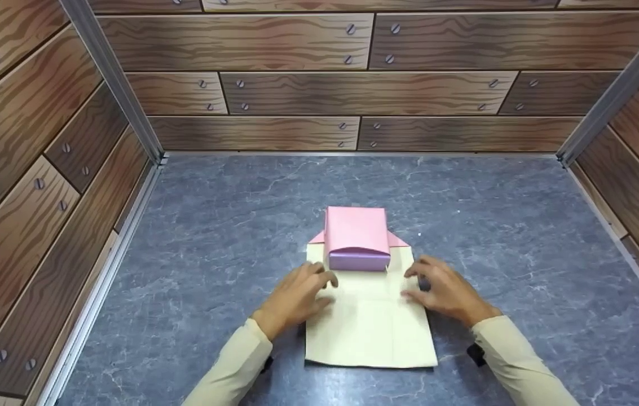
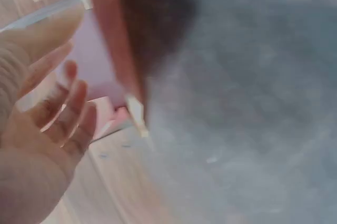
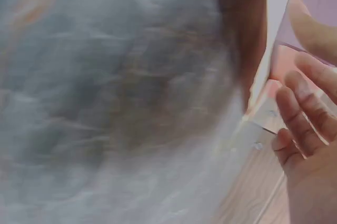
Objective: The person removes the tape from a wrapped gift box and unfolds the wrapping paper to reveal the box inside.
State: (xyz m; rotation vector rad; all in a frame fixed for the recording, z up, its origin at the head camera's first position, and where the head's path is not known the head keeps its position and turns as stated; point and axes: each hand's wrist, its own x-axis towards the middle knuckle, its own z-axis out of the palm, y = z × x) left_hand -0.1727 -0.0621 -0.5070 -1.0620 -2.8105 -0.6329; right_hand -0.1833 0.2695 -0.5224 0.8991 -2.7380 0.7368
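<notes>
A folded paper piece lies on the table in the head view. It has a pale yellow panel [image 1: 370,332], a box-like pink top [image 1: 356,228] with a purple front side [image 1: 360,261], and pink corners sticking out left and right. My left hand [image 1: 299,293] is over the panel's left edge, fingers loosely bent and spread from the thumb. Over the right edge is my right hand [image 1: 446,287], its thumb and fingers apart. Neither hand grips the paper; light contact cannot be made out. In both wrist views a reddish-brown strip [image 2: 110,29] runs along the paper's edge.
A grey marbled tabletop [image 1: 229,237] surrounds the paper. Wood-patterned panels [image 1: 296,93] with metal corner rails [image 1: 110,73] enclose it at the back and both sides. Tiny white specks [image 1: 419,234] lie right of the pink top.
</notes>
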